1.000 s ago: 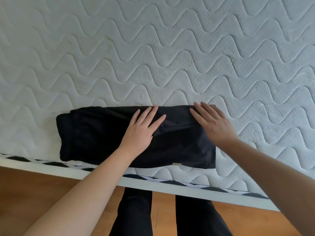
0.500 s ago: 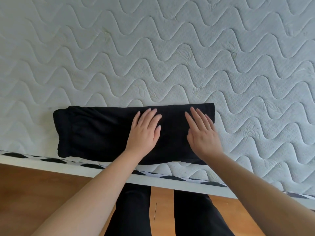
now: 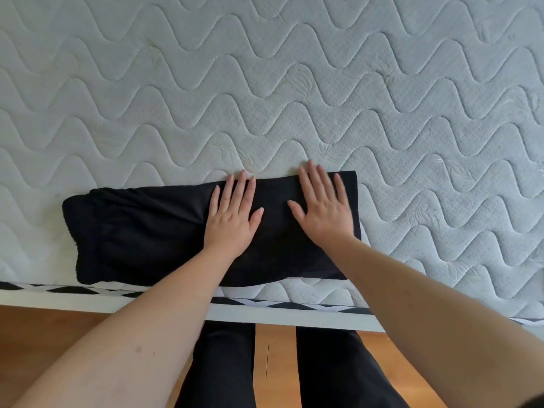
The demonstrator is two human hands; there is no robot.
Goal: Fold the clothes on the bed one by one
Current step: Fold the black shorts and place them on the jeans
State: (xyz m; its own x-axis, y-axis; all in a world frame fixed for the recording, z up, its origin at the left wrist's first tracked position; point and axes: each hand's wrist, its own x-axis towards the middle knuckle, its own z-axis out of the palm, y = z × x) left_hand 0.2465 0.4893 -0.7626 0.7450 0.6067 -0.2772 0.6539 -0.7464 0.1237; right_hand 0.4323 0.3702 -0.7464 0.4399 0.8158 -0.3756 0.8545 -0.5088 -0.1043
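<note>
left hand [image 3: 232,220] flat, open | right hand [image 3: 323,212] flat, open | both on black garment [image 3: 141,234]

The quilted white mattress with wavy stitching [image 3: 294,83] runs off the top, left and right edges. On it, the folded black fabric garment [image 3: 147,231] is partly covered by both flat hands and forearms; its small pale tag [image 3: 293,277] at the near hem is too tiny to read.
</note>
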